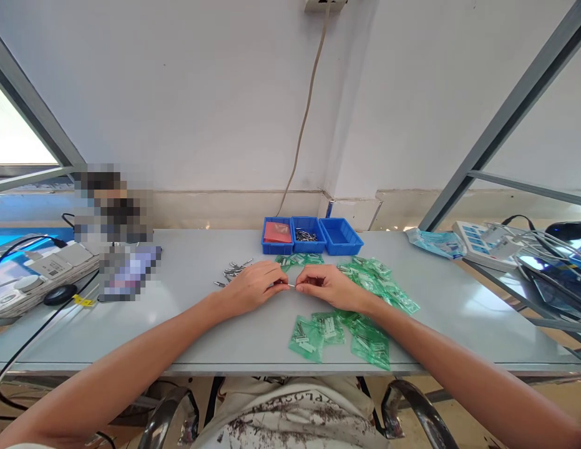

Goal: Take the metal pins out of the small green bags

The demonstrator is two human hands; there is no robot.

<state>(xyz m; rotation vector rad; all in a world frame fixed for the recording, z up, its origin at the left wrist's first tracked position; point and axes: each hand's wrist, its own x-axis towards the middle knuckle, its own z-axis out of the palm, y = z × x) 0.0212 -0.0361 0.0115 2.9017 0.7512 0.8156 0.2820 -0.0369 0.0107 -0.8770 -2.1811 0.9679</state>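
Over the middle of the table, my left hand [257,285] and my right hand [330,285] pinch opposite ends of a thin metal pin [291,286]. The fingers of both hands are closed, and they hide most of the pin. Just behind my left hand lies a loose heap of small metal pins [236,270]. Green plastic bags [379,284] with small metal parts inside spread beside and behind my right hand. More green bags [306,338] lie nearer the table's front edge.
Three blue bins stand at the back: one with red packets [278,232], one with small metal parts [306,235], and a bare one [341,237]. Power strips [47,274] and cables lie far left. A blue-white packet [435,243] and another power strip [487,245] sit right.
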